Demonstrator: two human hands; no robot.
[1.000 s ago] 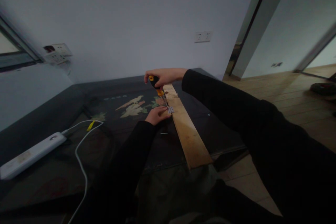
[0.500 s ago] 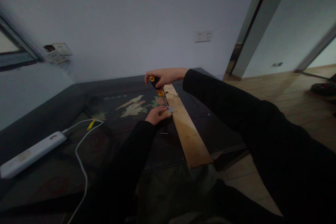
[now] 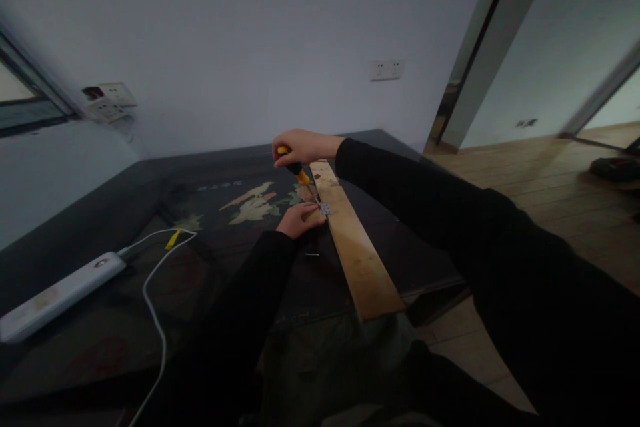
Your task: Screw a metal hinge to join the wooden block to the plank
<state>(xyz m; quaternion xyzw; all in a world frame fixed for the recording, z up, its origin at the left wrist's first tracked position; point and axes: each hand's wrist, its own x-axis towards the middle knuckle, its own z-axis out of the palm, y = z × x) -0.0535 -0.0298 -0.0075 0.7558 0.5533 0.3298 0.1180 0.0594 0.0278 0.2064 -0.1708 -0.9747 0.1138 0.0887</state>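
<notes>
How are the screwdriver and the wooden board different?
The screwdriver has a black and yellow handle; the board is light brown wood. The screwdriver tilts in the right hand; the board lies flat on the table. The screwdriver is shorter than the board. Both are narrow.

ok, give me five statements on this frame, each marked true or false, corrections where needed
1. The right hand grips a screwdriver. True.
2. The screwdriver points straight up. False: its shaft slants down toward the small metal plate.
3. The left hand is at the metal plate. True.
4. The screwdriver's handle is plain red. False: it is yellow and black.
5. The white power strip lies left of the wooden board. True.
</notes>
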